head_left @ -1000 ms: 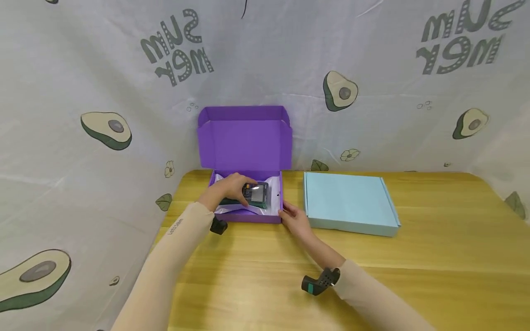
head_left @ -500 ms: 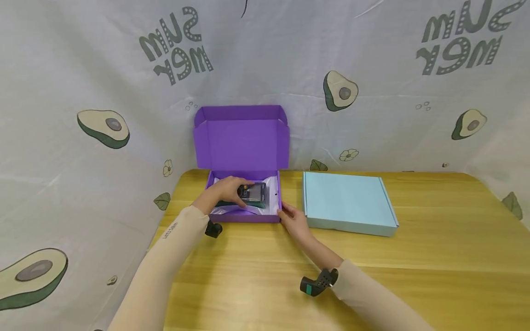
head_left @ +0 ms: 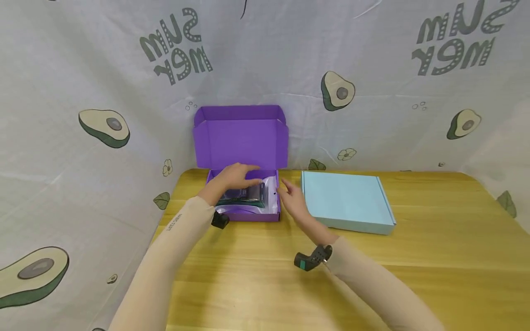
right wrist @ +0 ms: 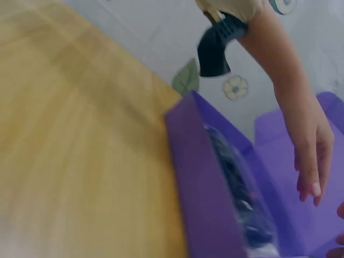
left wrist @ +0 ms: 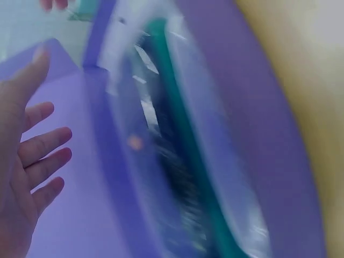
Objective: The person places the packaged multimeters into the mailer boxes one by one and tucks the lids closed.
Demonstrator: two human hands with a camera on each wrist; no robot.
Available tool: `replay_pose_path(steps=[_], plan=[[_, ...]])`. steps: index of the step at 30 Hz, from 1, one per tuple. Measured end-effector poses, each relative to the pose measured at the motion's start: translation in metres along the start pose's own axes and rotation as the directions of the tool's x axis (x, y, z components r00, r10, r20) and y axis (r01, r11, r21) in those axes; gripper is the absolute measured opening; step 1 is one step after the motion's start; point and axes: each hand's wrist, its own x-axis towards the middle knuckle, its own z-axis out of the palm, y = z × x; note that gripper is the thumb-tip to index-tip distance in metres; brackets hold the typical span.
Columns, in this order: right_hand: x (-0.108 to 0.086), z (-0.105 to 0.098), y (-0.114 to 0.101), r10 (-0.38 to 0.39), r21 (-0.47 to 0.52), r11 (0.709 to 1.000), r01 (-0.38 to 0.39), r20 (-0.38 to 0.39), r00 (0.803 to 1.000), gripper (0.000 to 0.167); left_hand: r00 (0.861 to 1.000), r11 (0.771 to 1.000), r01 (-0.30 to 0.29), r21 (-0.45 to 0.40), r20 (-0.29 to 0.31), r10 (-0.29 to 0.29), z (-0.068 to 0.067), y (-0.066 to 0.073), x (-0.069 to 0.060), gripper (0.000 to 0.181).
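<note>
A purple cardboard box stands with its lid raised. Inside lies a dark package with a green edge, in clear wrapping, on a white plastic bag. Above the package my left hand hovers, holding nothing; its fingers are spread apart in the left wrist view. My right hand is at the box's right side, fingers extended, nothing held; whether it touches the wall I cannot tell. Only its fingertips show in the right wrist view.
A closed light-blue box lies just right of my right hand on the wooden table. Behind the table hangs a pale curtain printed with avocados; it also runs along the left side.
My left hand has let go of the dark package and lifted up and back. My right hand has come off the box's front right corner and moved farther back along its side.
</note>
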Motion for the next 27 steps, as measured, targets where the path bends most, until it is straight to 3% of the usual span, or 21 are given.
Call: replay_pose_path(steps=[6,13,20,22,27], plan=[[0.037,-0.024,-0.015,-0.051,-0.145,0.988,0.05,-0.003,0.999,0.048,1.0,1.0,0.003,0.022,-0.021,-0.003,-0.02,0.024,0.019,0.047],[0.06,-0.05,-0.03,-0.172,-0.32,0.934,0.157,-0.019,0.985,0.048,0.999,0.999,0.036,0.021,-0.029,-0.036,-0.042,0.04,0.029,0.049],[0.082,-0.075,-0.044,-0.243,-0.373,0.898,0.233,0.02,0.97,0.053,0.987,0.997,0.071,0.032,-0.148,-0.066,-0.061,0.051,0.039,0.049],[0.089,-0.079,-0.042,-0.296,-0.388,0.879,0.276,0.008,0.955,0.055,0.985,0.996,0.074,0.05,-0.162,-0.065,-0.063,0.054,0.042,0.049],[0.089,-0.085,-0.049,-0.332,-0.411,0.857,0.31,0.019,0.943,0.054,0.984,0.994,0.081,0.074,-0.163,-0.068,-0.066,0.058,0.044,0.049]])
